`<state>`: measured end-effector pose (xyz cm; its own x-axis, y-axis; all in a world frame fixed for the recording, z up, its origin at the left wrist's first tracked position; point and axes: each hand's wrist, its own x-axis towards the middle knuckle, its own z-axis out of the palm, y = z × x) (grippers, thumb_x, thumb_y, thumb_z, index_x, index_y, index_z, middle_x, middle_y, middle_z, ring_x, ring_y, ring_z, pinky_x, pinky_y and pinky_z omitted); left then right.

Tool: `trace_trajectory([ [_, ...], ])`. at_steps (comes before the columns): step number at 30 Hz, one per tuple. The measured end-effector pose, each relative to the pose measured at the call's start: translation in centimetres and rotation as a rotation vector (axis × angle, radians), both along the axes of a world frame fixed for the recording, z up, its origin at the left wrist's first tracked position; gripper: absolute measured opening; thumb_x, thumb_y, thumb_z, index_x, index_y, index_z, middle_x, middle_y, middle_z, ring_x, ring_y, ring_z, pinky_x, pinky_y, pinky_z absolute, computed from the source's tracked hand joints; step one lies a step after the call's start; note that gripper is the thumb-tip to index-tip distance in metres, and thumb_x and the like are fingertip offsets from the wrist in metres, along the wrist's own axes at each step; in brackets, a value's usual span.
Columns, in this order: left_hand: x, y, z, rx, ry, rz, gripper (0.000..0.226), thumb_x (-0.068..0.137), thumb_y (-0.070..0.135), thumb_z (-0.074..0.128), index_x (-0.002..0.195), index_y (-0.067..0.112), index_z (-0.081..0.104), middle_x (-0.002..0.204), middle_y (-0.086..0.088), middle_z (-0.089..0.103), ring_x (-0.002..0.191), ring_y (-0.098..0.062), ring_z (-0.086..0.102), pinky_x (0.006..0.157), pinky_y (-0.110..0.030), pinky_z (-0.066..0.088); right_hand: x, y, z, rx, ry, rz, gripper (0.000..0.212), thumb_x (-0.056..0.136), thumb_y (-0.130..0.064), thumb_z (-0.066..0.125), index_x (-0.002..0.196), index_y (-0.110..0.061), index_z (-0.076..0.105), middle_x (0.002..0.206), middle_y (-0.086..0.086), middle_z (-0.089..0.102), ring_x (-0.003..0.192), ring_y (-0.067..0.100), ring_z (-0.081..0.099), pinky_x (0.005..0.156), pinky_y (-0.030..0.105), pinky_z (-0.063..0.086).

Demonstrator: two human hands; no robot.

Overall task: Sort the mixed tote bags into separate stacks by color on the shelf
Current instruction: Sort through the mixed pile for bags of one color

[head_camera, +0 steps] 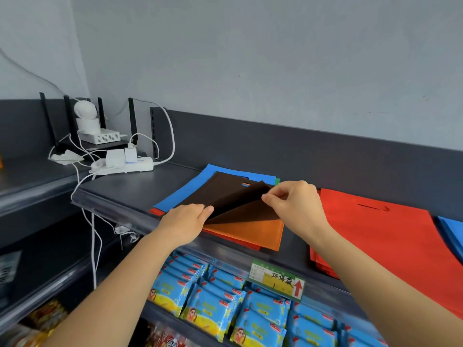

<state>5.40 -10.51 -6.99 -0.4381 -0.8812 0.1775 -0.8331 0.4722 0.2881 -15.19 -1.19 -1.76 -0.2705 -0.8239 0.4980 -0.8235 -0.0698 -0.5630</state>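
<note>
Mixed pile point(186, 194) sits mid-shelf point(125, 194). Right hand point(297, 209) pinches brown bag point(215, 191) at its corner, flap lifted off orange bag point(250, 232). Left hand point(184, 221) lies flat, fingers straight, on the pile's 8 o'clock edge. Red stack point(380, 236) at pile's 3 o'clock, blue stack point(454, 234) beyond. Power strip point(125, 167) at 10 o'clock.

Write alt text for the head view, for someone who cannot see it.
A person's right hand pinches a corner of the top brown tote bag, peeling it up from a mixed pile on a dark shelf, while the left hand rests on its front edge. A red stack lies to the right.
</note>
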Motion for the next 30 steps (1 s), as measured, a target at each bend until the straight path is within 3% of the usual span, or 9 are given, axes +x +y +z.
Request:
trace_trajectory([
  [5, 0.4, 0.2, 0.0, 0.019, -0.019, -0.038, 0.066, 0.084, 0.07, 0.016, 0.098, 0.023, 0.059, 0.087, 0.003, 0.062, 0.085, -0.017, 0.059, 0.076, -0.034, 0.049, 0.9, -0.4, 1.1, -0.033, 0.137, -0.02, 0.015, 0.088, -0.032, 0.062, 0.082, -0.021, 0.07, 0.081, -0.007, 0.067, 0.074, 0.012, 0.059, 0.067, 0.025, 0.042],
  [8, 0.3, -0.3, -0.5, -0.023, -0.012, 0.002, 0.05, 0.095, 0.055, 0.029, 0.104, 0.015, 0.058, 0.096, 0.0, 0.062, 0.092, -0.02, 0.058, 0.078, -0.033, 0.047, 1.2, -0.5, 1.5, -0.068, 0.162, 0.03, 0.015, 0.087, -0.031, 0.064, 0.084, -0.018, 0.071, 0.084, -0.007, 0.068, 0.069, 0.005, 0.055, 0.065, 0.019, 0.039],
  [13, -0.1, -1.1, -0.5, 0.005, 0.134, 0.105, 0.041, 0.1, 0.044, 0.028, 0.077, 0.015, 0.044, 0.074, 0.003, 0.048, 0.077, -0.018, 0.049, 0.07, -0.03, 0.037, -0.2, 1.6, -0.2, -0.032, 0.004, 0.019, 0.024, 0.079, -0.041, 0.07, 0.086, -0.019, 0.066, 0.082, -0.011, 0.066, 0.077, 0.002, 0.061, 0.068, 0.014, 0.046],
  [15, -0.1, -0.6, -0.6, -0.075, 0.113, 0.099, 0.04, 0.1, 0.046, 0.028, 0.071, 0.02, 0.038, 0.07, 0.004, 0.046, 0.074, -0.017, 0.05, 0.067, -0.03, 0.038, -0.7, 1.9, -1.0, 0.137, -0.356, 0.005, 0.039, 0.084, -0.05, 0.058, 0.098, -0.013, 0.064, 0.089, -0.001, 0.07, 0.08, 0.011, 0.068, 0.075, 0.028, 0.056],
  [18, -0.3, 0.5, -1.7, -0.295, 0.027, 0.054, 0.038, 0.099, 0.048, 0.031, 0.082, 0.02, 0.052, 0.07, 0.003, 0.056, 0.075, -0.022, 0.058, 0.06, -0.03, 0.041, -1.3, 1.4, -1.4, 0.45, -1.169, 0.057, 0.061, 0.088, -0.057, 0.048, 0.115, -0.002, 0.046, 0.107, 0.022, 0.065, 0.086, 0.032, 0.07, 0.07, 0.038, 0.058],
  [20, -0.4, 1.0, -2.5, -0.398, -0.042, -0.022, 0.037, 0.097, 0.049, 0.036, 0.098, 0.025, 0.065, 0.076, 0.001, 0.068, 0.076, -0.024, 0.065, 0.056, -0.03, 0.043, -1.9, 1.1, -1.6, 0.494, -1.328, 0.081, 0.059, 0.088, -0.046, 0.058, 0.119, 0.001, 0.043, 0.114, 0.027, 0.06, 0.086, 0.036, 0.07, 0.061, 0.036, 0.059],
  [23, -0.6, 1.6, -2.5, -0.418, -0.203, -0.11, 0.066, 0.087, 0.062, 0.017, 0.09, 0.031, 0.074, 0.073, 0.009, 0.072, 0.062, -0.011, 0.068, 0.049, -0.026, 0.05, -2.1, 0.9, -1.9, 0.468, -1.223, 0.089, 0.023, 0.087, 0.005, 0.058, 0.11, 0.005, 0.055, 0.105, 0.021, 0.063, 0.083, 0.03, 0.066, 0.057, 0.035, 0.06],
  [26, -1.0, 2.7, -1.7, -0.394, -0.133, -0.071, 0.096, 0.072, 0.08, -0.008, 0.119, 0.036, 0.063, 0.115, 0.016, 0.065, 0.105, -0.006, 0.061, 0.078, -0.029, 0.047, -2.5, 0.5, -2.9, 0.431, -0.959, 0.019, 0.025, 0.081, 0.019, 0.051, 0.098, 0.004, 0.061, 0.099, 0.019, 0.066, 0.089, 0.031, 0.064, 0.073, 0.042, 0.058],
  [30, -1.4, 3.0, -0.1, -0.119, 0.157, 0.05, 0.069, 0.088, 0.064, 0.018, 0.139, 0.025, 0.043, 0.143, 0.007, 0.044, 0.13, -0.013, 0.041, 0.098, -0.027, 0.035, -3.6, 1.4, -3.0, 0.227, -0.636, 0.011, 0.045, 0.077, 0.02, 0.051, 0.102, -0.013, 0.065, 0.095, 0.01, 0.071, 0.091, 0.027, 0.067, 0.086, 0.046, 0.054],
])
